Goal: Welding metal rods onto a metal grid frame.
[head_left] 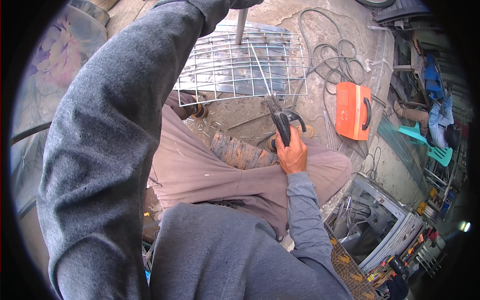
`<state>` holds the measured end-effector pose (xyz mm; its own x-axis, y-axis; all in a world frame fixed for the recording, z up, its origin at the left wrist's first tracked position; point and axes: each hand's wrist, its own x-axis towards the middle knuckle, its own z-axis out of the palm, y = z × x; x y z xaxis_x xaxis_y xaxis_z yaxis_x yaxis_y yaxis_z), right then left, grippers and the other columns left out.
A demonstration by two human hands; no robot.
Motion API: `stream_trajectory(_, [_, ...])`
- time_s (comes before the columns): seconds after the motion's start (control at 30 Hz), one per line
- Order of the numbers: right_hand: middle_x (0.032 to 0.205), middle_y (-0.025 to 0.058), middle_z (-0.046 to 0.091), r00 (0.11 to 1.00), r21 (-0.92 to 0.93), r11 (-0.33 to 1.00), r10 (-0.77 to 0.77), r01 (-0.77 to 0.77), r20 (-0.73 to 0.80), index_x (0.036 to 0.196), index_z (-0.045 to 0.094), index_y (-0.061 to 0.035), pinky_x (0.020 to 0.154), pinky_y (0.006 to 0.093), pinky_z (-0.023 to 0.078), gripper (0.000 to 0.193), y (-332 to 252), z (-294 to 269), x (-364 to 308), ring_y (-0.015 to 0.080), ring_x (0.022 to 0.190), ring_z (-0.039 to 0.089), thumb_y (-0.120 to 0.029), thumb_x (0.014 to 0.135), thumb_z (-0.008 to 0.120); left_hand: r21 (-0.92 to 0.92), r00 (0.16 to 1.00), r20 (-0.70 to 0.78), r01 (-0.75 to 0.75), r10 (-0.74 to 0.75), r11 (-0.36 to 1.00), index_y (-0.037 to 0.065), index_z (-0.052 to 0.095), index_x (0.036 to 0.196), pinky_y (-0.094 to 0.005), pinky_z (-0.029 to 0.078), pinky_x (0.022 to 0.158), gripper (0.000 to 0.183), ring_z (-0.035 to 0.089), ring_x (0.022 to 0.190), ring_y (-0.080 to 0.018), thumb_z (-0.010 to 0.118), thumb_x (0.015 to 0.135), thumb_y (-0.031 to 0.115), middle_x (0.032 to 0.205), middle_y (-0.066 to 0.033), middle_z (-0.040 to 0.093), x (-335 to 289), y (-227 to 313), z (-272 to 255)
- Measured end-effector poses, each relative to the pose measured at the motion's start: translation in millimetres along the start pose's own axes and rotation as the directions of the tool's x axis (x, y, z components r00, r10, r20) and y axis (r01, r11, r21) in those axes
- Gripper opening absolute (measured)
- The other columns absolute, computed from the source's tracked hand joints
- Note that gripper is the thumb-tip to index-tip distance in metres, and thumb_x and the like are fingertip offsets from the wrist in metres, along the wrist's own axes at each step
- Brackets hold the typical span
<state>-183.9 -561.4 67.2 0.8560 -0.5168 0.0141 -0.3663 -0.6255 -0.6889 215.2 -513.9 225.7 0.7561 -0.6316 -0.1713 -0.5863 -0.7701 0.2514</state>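
My right hand [293, 154] is closed around the black handle of a welding electrode holder [281, 120]. A thin electrode rod [260, 67] juts from its jaws, up across a wire grid [215, 92] of crossed metal rods. Beneath the grid lies a shiny sheet of metal [227, 82]. My left arm [107, 105] is raised across the left side and reaches to the top edge. Only a dark scrap of my left hand [246, 3] shows there, and its fingers cannot be made out. Just below it a grey metal bar [241, 26] comes down onto the grid.
An orange welding machine [345, 111] stands right of my knee, with looped cables [330, 57] beyond it. A wood block [240, 152] lies between my legs amid scattered rod stubs. At right are a metal frame [367, 200], a turquoise chair [425, 142] and another person [440, 122].
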Motion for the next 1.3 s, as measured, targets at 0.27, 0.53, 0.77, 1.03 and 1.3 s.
stream_trajectory(0.27, [0.097,0.0210,0.070,1.000,-0.027,1.000,-0.011,0.010,-0.023,0.115,0.061,-0.0024,0.071,0.0439,0.055,0.029,-0.7,2.1,1.7,0.0425,0.088,0.070,-0.013,0.091,0.073,0.002,1.000,-0.002,-0.015,0.015,1.000,-0.004,0.072,0.108,-0.0471,0.053,0.094,0.045,0.067,0.107,-0.0432,0.057,0.079,0.027,0.110,-0.0301,0.069,2.5,-2.0,2.4])
stream_trajectory(0.53, [0.099,0.0229,0.070,1.000,-0.019,1.000,-0.023,0.023,-0.014,0.119,0.059,-0.0042,0.071,0.0486,0.056,0.037,2.7,3.3,2.9,0.0451,0.087,0.068,-0.014,0.087,0.073,0.021,1.000,0.006,-0.019,0.019,1.000,-0.004,0.071,0.108,-0.0475,0.053,0.093,0.045,0.067,0.106,-0.0433,0.057,0.079,0.028,0.110,-0.0301,0.069,3.0,-0.5,0.2])
stream_trajectory(0.77, [0.098,0.0226,0.070,1.000,-0.015,1.000,-0.019,0.019,-0.014,0.119,0.059,-0.0047,0.070,0.0484,0.056,0.036,-1.1,2.3,3.6,0.0449,0.086,0.068,-0.014,0.087,0.073,0.017,1.000,-0.002,-0.019,0.019,1.000,-0.004,0.072,0.107,-0.0473,0.053,0.093,0.044,0.067,0.105,-0.0433,0.057,0.079,0.027,0.108,-0.0300,0.070,2.0,-1.2,-1.4])
stream_trajectory(1.03, [0.097,0.0218,0.070,1.000,-0.019,1.000,-0.016,0.016,-0.023,0.118,0.060,-0.0051,0.071,0.0478,0.056,0.034,-0.3,2.5,3.1,0.0443,0.086,0.068,-0.014,0.088,0.073,0.016,1.000,0.008,-0.016,0.016,1.000,-0.004,0.072,0.104,-0.0468,0.053,0.091,0.043,0.068,0.104,-0.0434,0.057,0.079,0.026,0.107,-0.0305,0.070,3.2,0.5,1.8])
stream_trajectory(1.3, [0.099,0.0219,0.070,1.000,-0.030,1.000,-0.005,0.005,-0.001,0.121,0.059,-0.0038,0.072,0.0478,0.056,0.037,-1.7,2.1,4.2,0.0442,0.088,0.068,-0.014,0.088,0.073,0.022,1.000,0.006,-0.025,0.025,0.999,-0.005,0.072,0.104,-0.0471,0.053,0.091,0.043,0.068,0.103,-0.0440,0.056,0.079,0.026,0.105,-0.0300,0.070,4.2,-0.7,2.0])
